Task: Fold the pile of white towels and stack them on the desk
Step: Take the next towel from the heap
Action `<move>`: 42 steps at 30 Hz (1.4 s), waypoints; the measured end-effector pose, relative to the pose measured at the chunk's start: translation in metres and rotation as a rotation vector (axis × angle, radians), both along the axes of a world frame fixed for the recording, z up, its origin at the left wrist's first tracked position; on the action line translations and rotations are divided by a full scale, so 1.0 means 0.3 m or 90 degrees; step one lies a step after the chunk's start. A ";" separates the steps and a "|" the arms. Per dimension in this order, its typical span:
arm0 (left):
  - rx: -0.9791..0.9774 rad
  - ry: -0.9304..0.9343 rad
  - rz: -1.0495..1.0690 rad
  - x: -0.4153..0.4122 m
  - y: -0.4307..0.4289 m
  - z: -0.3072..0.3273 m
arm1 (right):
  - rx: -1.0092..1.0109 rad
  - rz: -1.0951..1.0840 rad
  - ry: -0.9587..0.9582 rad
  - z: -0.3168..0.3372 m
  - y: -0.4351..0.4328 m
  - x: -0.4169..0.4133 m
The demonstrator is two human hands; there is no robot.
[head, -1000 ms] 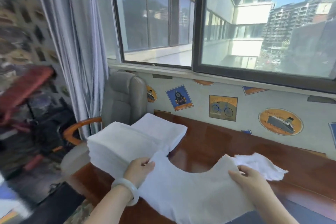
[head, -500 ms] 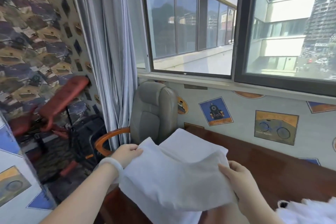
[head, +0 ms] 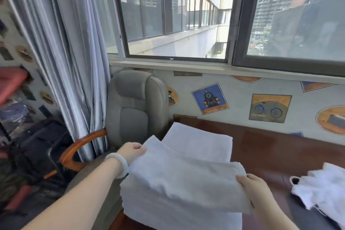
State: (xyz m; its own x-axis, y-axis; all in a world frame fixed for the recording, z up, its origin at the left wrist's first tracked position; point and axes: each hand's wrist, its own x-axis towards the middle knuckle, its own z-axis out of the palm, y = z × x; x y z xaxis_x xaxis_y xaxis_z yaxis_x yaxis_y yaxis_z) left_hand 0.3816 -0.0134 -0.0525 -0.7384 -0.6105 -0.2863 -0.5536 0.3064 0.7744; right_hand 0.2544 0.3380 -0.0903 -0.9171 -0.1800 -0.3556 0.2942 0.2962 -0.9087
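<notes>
In the head view, your left hand (head: 133,150) pinches the far left corner of a folded towel (head: 186,179), with the fingers curled round the corner. A pale bracelet (head: 119,164) sits on that wrist. Your right hand (head: 252,183) grips the right end of the same towel, its fingers curled under the folded edge. The thumb's position is hard to make out.

You hold the towel flat between both hands, directly over the near stack (head: 168,211) of folded white towels. That stack sits at the left end of the brown desk (head: 270,147). You cannot tell from here whether the towel's underside touches the stack's top layer or hangs just above it.

Just behind, touching or nearly touching the near stack, a second stack (head: 197,142) of folded towels stands on the desk near the wall.

To your right, well apart from both stacks, the unfolded towels (head: 324,190) lie in a rumpled heap at the desk's right edge. They partly cover something dark that is too hidden to identify.

Beyond the desk's left end stands a grey chair (head: 136,106) with a wooden armrest (head: 78,147), its seat bare as far as it shows. A pale blue curtain (head: 74,61) hangs beside the chair, and the window (head: 177,15) above looks out on buildings.
</notes>
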 end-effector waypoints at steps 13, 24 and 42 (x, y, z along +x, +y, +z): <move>-0.042 0.040 -0.065 0.072 -0.136 -0.144 | 0.258 -0.122 0.208 -0.056 -0.080 0.076; 0.011 0.021 -0.102 0.143 -0.178 -0.246 | 0.283 -0.116 0.122 -0.205 -0.074 0.138; -0.487 -0.159 -0.459 -0.110 0.223 -0.223 | 0.556 0.245 0.409 -0.203 -0.293 0.174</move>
State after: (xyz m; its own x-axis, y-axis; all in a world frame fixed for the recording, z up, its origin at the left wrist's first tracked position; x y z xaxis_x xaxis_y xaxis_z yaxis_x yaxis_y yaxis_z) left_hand 0.3485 0.0536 -0.1195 -0.9693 -0.1355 -0.2053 -0.1642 0.9779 0.1293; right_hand 0.3066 0.2501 -0.1511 -0.9122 -0.4095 0.0174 -0.3956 0.8685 -0.2986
